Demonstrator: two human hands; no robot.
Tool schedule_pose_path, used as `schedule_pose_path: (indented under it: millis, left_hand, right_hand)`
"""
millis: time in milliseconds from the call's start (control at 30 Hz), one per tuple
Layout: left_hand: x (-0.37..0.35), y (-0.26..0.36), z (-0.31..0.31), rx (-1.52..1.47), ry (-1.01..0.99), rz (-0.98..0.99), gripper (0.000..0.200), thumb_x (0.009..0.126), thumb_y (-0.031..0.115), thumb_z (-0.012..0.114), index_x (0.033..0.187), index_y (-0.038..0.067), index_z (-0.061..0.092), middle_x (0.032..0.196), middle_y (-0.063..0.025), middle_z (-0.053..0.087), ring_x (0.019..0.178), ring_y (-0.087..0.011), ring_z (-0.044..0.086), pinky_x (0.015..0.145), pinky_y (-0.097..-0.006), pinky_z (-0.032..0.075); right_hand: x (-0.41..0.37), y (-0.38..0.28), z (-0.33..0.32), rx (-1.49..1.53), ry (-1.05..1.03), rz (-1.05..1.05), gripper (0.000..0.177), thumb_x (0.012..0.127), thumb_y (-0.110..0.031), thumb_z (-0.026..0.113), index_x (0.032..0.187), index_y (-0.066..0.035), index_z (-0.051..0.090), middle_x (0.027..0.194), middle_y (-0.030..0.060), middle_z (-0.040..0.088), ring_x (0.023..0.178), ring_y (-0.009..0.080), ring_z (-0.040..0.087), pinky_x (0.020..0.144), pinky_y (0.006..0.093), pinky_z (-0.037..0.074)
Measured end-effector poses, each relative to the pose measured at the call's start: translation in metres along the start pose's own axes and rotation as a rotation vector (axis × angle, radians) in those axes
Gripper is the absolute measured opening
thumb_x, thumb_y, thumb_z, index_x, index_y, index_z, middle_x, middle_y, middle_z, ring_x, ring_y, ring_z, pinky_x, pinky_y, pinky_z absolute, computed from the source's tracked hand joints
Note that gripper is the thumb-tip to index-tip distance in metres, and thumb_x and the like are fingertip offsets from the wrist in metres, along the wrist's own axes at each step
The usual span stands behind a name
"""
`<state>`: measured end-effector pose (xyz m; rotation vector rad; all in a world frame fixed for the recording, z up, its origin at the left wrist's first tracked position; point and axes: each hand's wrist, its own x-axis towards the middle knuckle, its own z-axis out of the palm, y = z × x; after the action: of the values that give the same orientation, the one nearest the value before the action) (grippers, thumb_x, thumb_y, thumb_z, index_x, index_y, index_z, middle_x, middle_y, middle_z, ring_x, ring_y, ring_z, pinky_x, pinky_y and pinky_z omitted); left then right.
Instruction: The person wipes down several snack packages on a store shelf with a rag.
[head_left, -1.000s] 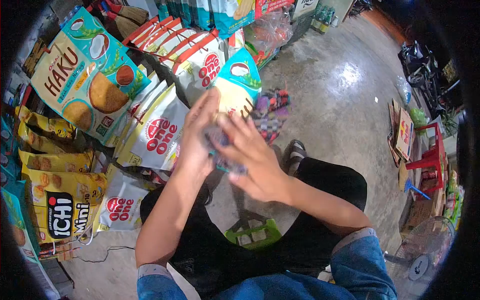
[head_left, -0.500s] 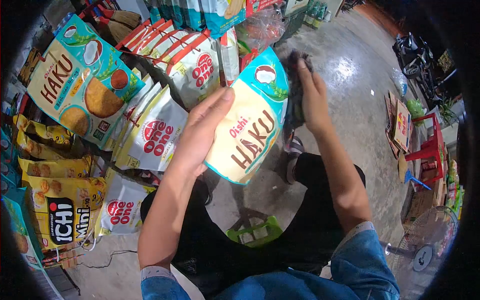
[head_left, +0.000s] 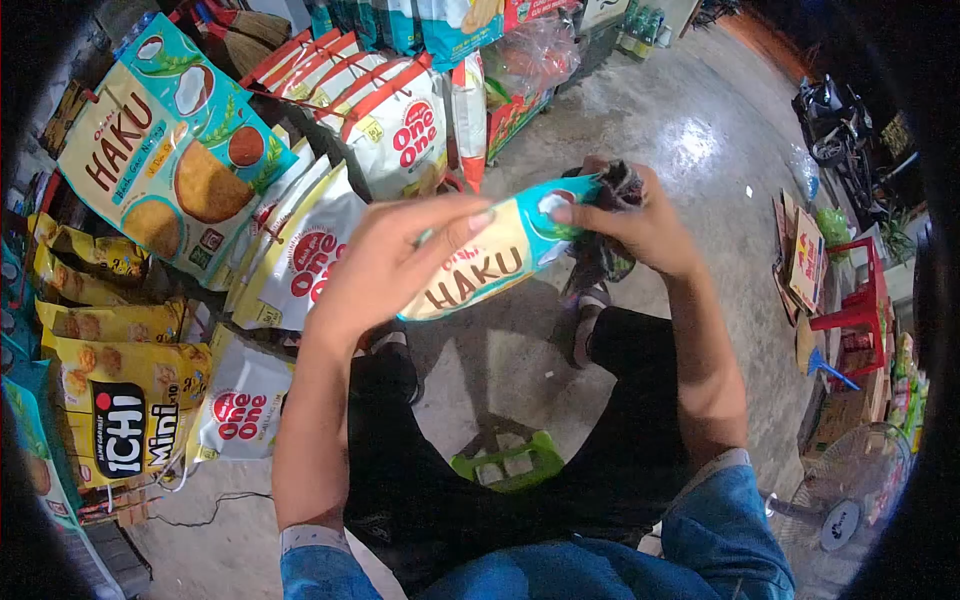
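A cream and teal Oishi Haku snack bag [head_left: 482,262] is held tilted between my two hands, above the gap between my knees. My left hand [head_left: 405,250] grips its left end and upper edge, fingers over the top. At the bag's teal right end, my right hand [head_left: 645,225] is closed round a crumpled dark cloth [head_left: 622,188], its thumb pressing on the bag's face. Part of the cloth hangs behind the bag. Just left of my left hand hang white One One bags [head_left: 300,255]. A larger Haku bag [head_left: 175,150] hangs farther left.
Yellow Ichi Mini bags [head_left: 125,410] hang at the lower left. A green stool [head_left: 510,462] shows between my legs. To the right are a red plastic stool [head_left: 850,310], a fan [head_left: 845,510] and cardboard [head_left: 805,245]. A motorbike [head_left: 835,125] stands at the far right.
The snack bag has tipped toward horizontal, foreshortening its front. My right hand has come down and left with the cloth, from beside the bag onto its right end.
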<state>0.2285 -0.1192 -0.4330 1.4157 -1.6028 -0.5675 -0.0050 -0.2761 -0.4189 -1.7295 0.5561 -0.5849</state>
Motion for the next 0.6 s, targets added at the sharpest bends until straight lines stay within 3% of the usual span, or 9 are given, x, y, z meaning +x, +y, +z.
schedule_pose_path:
  millis: [33,100,133,200,233,300,367,500,600]
  left_hand:
    - [0.005,-0.002,-0.004,0.000,0.001,-0.002,0.029,0.103,0.023,0.062,0.116,-0.001,0.071,0.098,-0.0089,0.073,0.090,-0.0111,0.066,0.082,-0.0261,0.052]
    - [0.012,-0.003,-0.012,0.601,0.464,0.388,0.027,0.101,0.022,0.065,0.108,-0.004,0.070,0.092,-0.0094,0.071,0.083,-0.0131,0.066,0.079,-0.0272,0.052]
    - [0.010,0.002,-0.010,0.605,0.464,0.384,0.027,0.101,0.022,0.065,0.108,-0.004,0.070,0.092,-0.0094,0.071,0.083,-0.0131,0.066,0.079,-0.0272,0.052]
    - [0.007,0.018,0.002,0.331,0.704,-0.096,0.035,0.102,0.030,0.064,0.102,-0.005,0.066,0.092,-0.0090,0.068,0.080,-0.0145,0.062,0.078,-0.0312,0.051]
    - [0.008,0.018,0.004,0.334,0.706,-0.097,0.035,0.102,0.030,0.064,0.102,-0.005,0.066,0.092,-0.0090,0.068,0.080,-0.0145,0.062,0.078,-0.0312,0.051]
    - [0.010,0.014,0.012,0.019,0.324,-0.499,0.056,0.099,0.049,0.061,0.083,-0.004,0.055,0.084,-0.0226,0.065,0.079,-0.0314,0.064,0.076,-0.0403,0.048]
    - [0.011,-0.008,0.026,-0.057,0.262,-0.432,0.062,0.101,0.055,0.052,0.085,-0.005,0.054,0.081,-0.0213,0.062,0.080,-0.0283,0.060,0.076,-0.0391,0.045]
    - [0.013,-0.014,0.031,-0.459,0.275,-0.263,0.047,0.105,0.041,0.052,0.104,-0.005,0.063,0.086,-0.0089,0.064,0.084,-0.0149,0.059,0.079,-0.0331,0.048]
    - [0.007,0.006,0.016,-0.587,0.218,-0.347,0.036,0.105,0.031,0.054,0.115,-0.001,0.066,0.095,-0.0018,0.066,0.087,-0.0086,0.059,0.081,-0.0257,0.047]
  right_hand:
    - [0.001,0.001,0.001,-0.125,0.031,0.002,0.022,0.084,-0.015,0.083,0.094,-0.003,0.068,0.088,0.0017,0.069,0.083,0.0104,0.064,0.074,0.0303,0.052]
    - [0.001,0.007,0.007,-0.243,0.056,0.007,0.024,0.083,-0.017,0.083,0.095,-0.004,0.067,0.091,0.0048,0.070,0.085,0.0131,0.065,0.073,0.0313,0.051]
    - [0.002,0.013,0.011,-0.464,0.145,-0.220,0.022,0.081,-0.014,0.082,0.094,-0.006,0.066,0.087,0.0059,0.067,0.081,0.0187,0.065,0.071,0.0324,0.050]
    - [-0.002,0.012,0.024,-0.785,0.281,-0.489,0.023,0.070,-0.010,0.077,0.090,-0.013,0.065,0.081,0.0084,0.058,0.074,0.0296,0.062,0.067,0.0352,0.049]
    - [-0.007,0.008,0.033,-0.783,0.280,-0.491,0.023,0.070,-0.010,0.077,0.090,-0.013,0.065,0.081,0.0084,0.058,0.074,0.0296,0.062,0.067,0.0352,0.049]
    - [-0.017,0.004,0.053,-1.116,0.271,-0.658,0.021,0.069,-0.015,0.072,0.088,-0.016,0.063,0.083,0.0040,0.057,0.075,0.0234,0.062,0.065,0.0369,0.049]
    - [-0.026,0.009,0.075,-1.219,0.257,-0.714,0.018,0.073,-0.020,0.069,0.089,-0.017,0.062,0.083,0.0015,0.056,0.076,0.0201,0.062,0.064,0.0372,0.049]
    - [-0.029,0.013,0.095,-1.124,0.153,-0.830,0.018,0.075,-0.022,0.066,0.091,-0.016,0.062,0.085,0.0001,0.053,0.078,0.0201,0.063,0.065,0.0365,0.050]
    - [-0.025,0.015,0.089,-0.973,0.083,-0.830,0.027,0.074,-0.024,0.073,0.098,-0.014,0.064,0.082,0.0014,0.052,0.073,0.0214,0.063,0.063,0.0358,0.051]
